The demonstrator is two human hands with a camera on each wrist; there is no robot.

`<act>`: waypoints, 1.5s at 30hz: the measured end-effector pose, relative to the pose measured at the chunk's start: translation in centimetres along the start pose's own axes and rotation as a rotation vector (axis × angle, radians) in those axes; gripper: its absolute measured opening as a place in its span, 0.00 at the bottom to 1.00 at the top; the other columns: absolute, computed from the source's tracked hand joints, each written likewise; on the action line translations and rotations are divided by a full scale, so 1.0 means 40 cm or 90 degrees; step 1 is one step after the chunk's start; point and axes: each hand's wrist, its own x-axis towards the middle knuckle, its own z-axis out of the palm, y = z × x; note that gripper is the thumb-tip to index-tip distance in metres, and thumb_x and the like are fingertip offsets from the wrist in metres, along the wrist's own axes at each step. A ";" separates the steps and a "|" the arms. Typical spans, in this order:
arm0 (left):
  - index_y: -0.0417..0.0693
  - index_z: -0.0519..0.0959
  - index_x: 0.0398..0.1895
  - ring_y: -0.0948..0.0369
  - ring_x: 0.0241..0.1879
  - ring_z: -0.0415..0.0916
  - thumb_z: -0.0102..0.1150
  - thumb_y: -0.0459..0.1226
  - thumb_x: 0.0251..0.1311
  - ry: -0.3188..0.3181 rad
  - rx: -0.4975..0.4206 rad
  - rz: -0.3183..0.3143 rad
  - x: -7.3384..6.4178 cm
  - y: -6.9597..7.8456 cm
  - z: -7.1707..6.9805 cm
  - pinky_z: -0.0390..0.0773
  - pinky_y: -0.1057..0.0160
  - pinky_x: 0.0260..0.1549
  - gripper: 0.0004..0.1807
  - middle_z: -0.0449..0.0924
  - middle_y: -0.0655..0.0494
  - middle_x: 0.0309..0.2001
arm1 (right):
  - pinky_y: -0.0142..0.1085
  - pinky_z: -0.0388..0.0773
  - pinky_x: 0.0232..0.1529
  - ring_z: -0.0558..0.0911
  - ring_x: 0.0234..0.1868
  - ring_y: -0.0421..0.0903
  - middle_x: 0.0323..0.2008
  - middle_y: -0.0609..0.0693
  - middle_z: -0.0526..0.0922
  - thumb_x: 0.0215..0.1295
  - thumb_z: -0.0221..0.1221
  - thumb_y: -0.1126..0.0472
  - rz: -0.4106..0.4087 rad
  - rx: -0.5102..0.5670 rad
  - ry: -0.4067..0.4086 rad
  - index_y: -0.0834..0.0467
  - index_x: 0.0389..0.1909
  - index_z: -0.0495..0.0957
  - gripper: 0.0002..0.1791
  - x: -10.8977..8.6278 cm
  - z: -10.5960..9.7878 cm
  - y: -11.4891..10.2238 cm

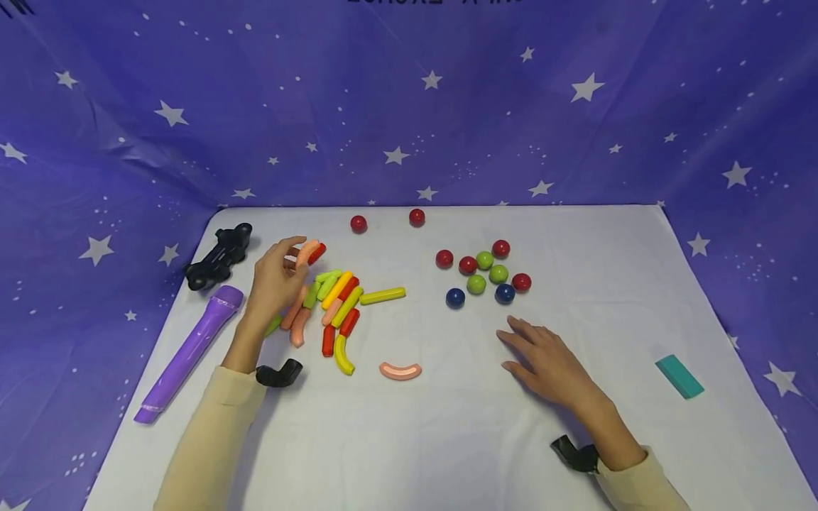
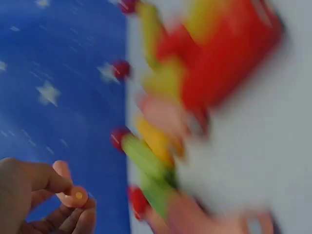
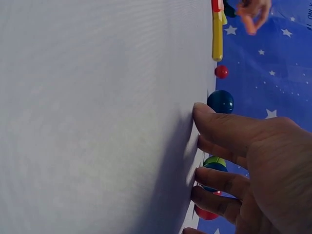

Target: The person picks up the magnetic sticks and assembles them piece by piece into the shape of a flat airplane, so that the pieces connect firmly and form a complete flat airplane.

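My left hand [image 1: 275, 280] pinches a curved salmon-pink piece [image 1: 306, 253] between thumb and fingers, at the far side of a pile of coloured pieces. In the left wrist view this pink piece [image 2: 77, 196] shows its round end. A short red piece [image 1: 321, 250] appears just behind it. The pile holds straight yellow pieces [image 1: 347, 307], green pieces [image 1: 311, 294], red pieces and pink curved pieces [image 1: 300, 328]. My right hand [image 1: 543, 358] is spread with nothing in its fingers, nearest to the dark blue balls [image 1: 505, 294].
Green balls [image 1: 476, 284] and red balls [image 1: 468, 265] cluster beyond the right hand. A lone pink curved piece [image 1: 400, 371] lies front centre. At left are a purple microphone-shaped item [image 1: 192, 355] and a black bumpy object [image 1: 220, 257]. A teal block [image 1: 679, 377] lies far right.
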 end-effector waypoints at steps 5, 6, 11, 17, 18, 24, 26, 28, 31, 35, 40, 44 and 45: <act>0.45 0.71 0.58 0.54 0.38 0.82 0.61 0.34 0.62 -0.075 -0.187 -0.051 -0.064 0.091 0.020 0.81 0.65 0.34 0.21 0.77 0.45 0.48 | 0.58 0.67 0.62 0.73 0.63 0.62 0.66 0.61 0.71 0.59 0.68 0.53 0.001 0.004 -0.004 0.56 0.63 0.75 0.31 0.003 -0.006 -0.001; 0.45 0.71 0.57 0.54 0.37 0.82 0.61 0.36 0.63 -0.107 -0.212 -0.062 -0.079 0.106 0.031 0.81 0.65 0.33 0.20 0.78 0.46 0.47 | 0.58 0.67 0.62 0.73 0.62 0.62 0.66 0.61 0.71 0.59 0.68 0.53 -0.001 0.005 -0.002 0.57 0.63 0.75 0.31 0.003 -0.008 -0.001; 0.44 0.75 0.53 0.58 0.35 0.79 0.61 0.38 0.62 -0.227 -0.235 -0.090 -0.157 0.145 0.108 0.80 0.63 0.34 0.17 0.81 0.49 0.39 | 0.58 0.69 0.60 0.75 0.61 0.62 0.65 0.62 0.72 0.57 0.69 0.55 -0.011 0.005 0.016 0.57 0.61 0.76 0.30 0.002 -0.006 -0.002; 0.43 0.75 0.49 0.60 0.32 0.78 0.65 0.35 0.60 -0.259 -0.186 -0.099 -0.208 0.148 0.164 0.77 0.67 0.28 0.16 0.82 0.50 0.37 | 0.59 0.68 0.61 0.74 0.62 0.62 0.65 0.62 0.71 0.58 0.69 0.54 -0.004 0.009 0.003 0.57 0.62 0.75 0.30 0.000 -0.003 -0.003; 0.43 0.74 0.49 0.60 0.31 0.78 0.66 0.36 0.60 -0.263 -0.177 -0.102 -0.211 0.150 0.168 0.77 0.67 0.27 0.16 0.82 0.51 0.38 | 0.59 0.68 0.62 0.74 0.62 0.62 0.66 0.61 0.71 0.58 0.68 0.54 -0.001 0.007 0.000 0.57 0.62 0.75 0.30 0.001 -0.004 -0.003; 0.45 0.74 0.46 0.63 0.29 0.76 0.68 0.37 0.58 -0.266 -0.126 -0.101 -0.222 0.155 0.178 0.74 0.68 0.24 0.16 0.82 0.54 0.36 | 0.58 0.67 0.62 0.74 0.62 0.62 0.66 0.62 0.70 0.59 0.68 0.53 0.007 0.007 -0.009 0.57 0.63 0.75 0.31 0.004 -0.006 -0.003; 0.45 0.74 0.46 0.63 0.28 0.76 0.68 0.36 0.58 -0.263 -0.119 -0.096 -0.224 0.155 0.179 0.74 0.68 0.25 0.16 0.83 0.55 0.35 | 0.58 0.67 0.62 0.74 0.62 0.62 0.66 0.62 0.71 0.59 0.68 0.53 0.005 0.008 -0.007 0.57 0.62 0.75 0.31 0.004 -0.006 -0.003; 0.44 0.74 0.46 0.63 0.28 0.75 0.69 0.36 0.57 -0.259 -0.110 -0.091 -0.225 0.156 0.179 0.74 0.68 0.25 0.16 0.83 0.55 0.34 | 0.58 0.68 0.62 0.74 0.62 0.62 0.66 0.62 0.71 0.58 0.68 0.54 0.002 0.008 -0.003 0.58 0.62 0.75 0.31 0.004 -0.006 -0.003; 0.44 0.75 0.45 0.63 0.27 0.73 0.69 0.36 0.57 -0.254 -0.095 -0.080 -0.227 0.157 0.179 0.72 0.68 0.24 0.16 0.83 0.55 0.34 | 0.58 0.67 0.62 0.74 0.62 0.63 0.66 0.62 0.71 0.59 0.68 0.54 -0.001 0.007 0.000 0.58 0.62 0.75 0.30 0.004 -0.005 -0.003; 0.42 0.76 0.45 0.62 0.26 0.69 0.70 0.35 0.55 -0.245 -0.079 -0.064 -0.229 0.156 0.184 0.70 0.68 0.24 0.16 0.82 0.54 0.35 | 0.58 0.67 0.62 0.74 0.62 0.62 0.66 0.62 0.70 0.59 0.68 0.53 0.004 0.005 -0.005 0.57 0.63 0.75 0.31 0.005 -0.005 -0.005; 0.44 0.76 0.45 0.62 0.27 0.68 0.70 0.36 0.55 -0.224 -0.056 -0.001 -0.235 0.150 0.197 0.70 0.68 0.26 0.17 0.77 0.52 0.35 | 0.58 0.67 0.62 0.74 0.62 0.62 0.66 0.62 0.70 0.59 0.68 0.53 0.007 0.007 -0.007 0.57 0.63 0.75 0.31 0.007 -0.004 -0.006; 0.47 0.79 0.43 0.60 0.30 0.69 0.69 0.36 0.57 -0.200 -0.040 0.046 -0.244 0.149 0.201 0.70 0.68 0.29 0.13 0.75 0.51 0.35 | 0.58 0.68 0.62 0.74 0.62 0.62 0.66 0.62 0.70 0.59 0.68 0.53 0.002 0.007 -0.003 0.57 0.63 0.75 0.31 0.007 -0.004 -0.004; 0.47 0.79 0.42 0.60 0.29 0.69 0.69 0.36 0.57 -0.196 -0.041 0.050 -0.246 0.150 0.200 0.70 0.68 0.30 0.11 0.75 0.51 0.35 | 0.58 0.68 0.62 0.74 0.62 0.62 0.66 0.62 0.70 0.59 0.68 0.53 0.001 0.007 -0.002 0.57 0.63 0.75 0.31 0.007 -0.004 -0.003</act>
